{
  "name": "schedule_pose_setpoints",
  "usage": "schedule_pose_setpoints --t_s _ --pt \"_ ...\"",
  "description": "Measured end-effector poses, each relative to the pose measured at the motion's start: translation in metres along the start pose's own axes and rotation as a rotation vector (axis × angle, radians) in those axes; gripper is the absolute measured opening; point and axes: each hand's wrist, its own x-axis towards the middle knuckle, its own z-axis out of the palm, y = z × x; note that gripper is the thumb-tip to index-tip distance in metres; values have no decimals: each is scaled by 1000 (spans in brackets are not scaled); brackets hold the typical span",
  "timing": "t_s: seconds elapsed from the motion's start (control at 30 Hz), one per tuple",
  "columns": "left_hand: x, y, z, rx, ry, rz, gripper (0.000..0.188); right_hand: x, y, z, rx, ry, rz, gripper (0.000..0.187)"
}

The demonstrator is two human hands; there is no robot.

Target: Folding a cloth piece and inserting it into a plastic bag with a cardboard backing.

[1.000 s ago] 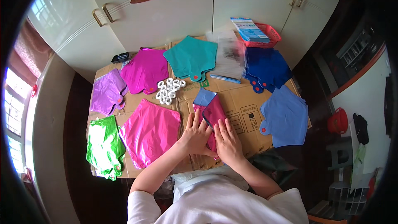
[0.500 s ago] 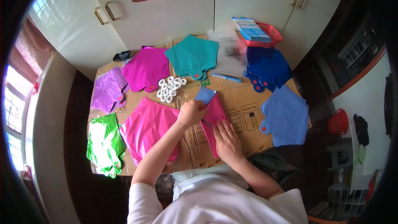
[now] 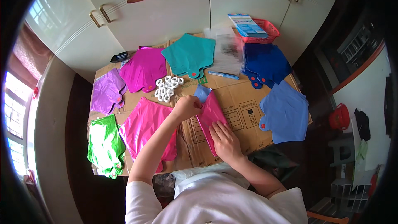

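A flat, uninflated pink foil balloon (image 3: 212, 107) lies folded into a narrow strip on the cardboard, with a pale blue foil piece (image 3: 202, 93) showing at its far end. My left hand (image 3: 187, 108) is closed at the strip's left edge, fingertips pinching the foil near the blue piece. Flat across the near part of the strip rests my right hand (image 3: 226, 142), fingers stretched out and pressing on it. Left of my left forearm lies a larger pink foil stack (image 3: 145, 124), partly covered by that arm. Small white ribbon rolls (image 3: 167, 88) sit in a cluster beyond my left hand.
Around the cardboard (image 3: 232, 93) lie foil stacks: green (image 3: 104, 143), lilac (image 3: 107, 91), magenta (image 3: 143, 70), teal (image 3: 188, 54), dark blue (image 3: 267, 63) and light blue (image 3: 286, 114). Clear sleeves (image 3: 228, 60), a blue pen-like stick (image 3: 223, 75) and a red basket (image 3: 271, 33) stand far off, before cabinets.
The blue-grey sliver that showed midway along the pink strip is now covered by pink foil. My hands have stayed close to the strip; the whole view has shifted slightly.
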Motion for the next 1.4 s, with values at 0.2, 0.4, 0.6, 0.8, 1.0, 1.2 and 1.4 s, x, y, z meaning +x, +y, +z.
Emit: schedule_pose_setpoints --t_s 0.2,0.4,0.6,0.8,1.0,1.2,1.4 --pt "0 0 -1 -19 21 4 24 -1 0 0 21 2 -24 32" --pt "-1 3 -2 42 28 19 23 -2 -1 -1 67 14 -31 31" --pt "0 -1 0 49 21 48 22 -2 -2 -3 81 7 -55 29" --pt "-1 -1 2 39 40 51 23 -2 -1 -1 105 20 -52 28" --pt "-9 9 14 182 134 46 19 -2 0 3 145 48 -31 28" --pt "-46 43 50 -6 -101 640 39 -9 0 2 154 -125 50 15" --pt "-34 32 51 204 -107 579 46 -5 0 4 187 -2 20 17"
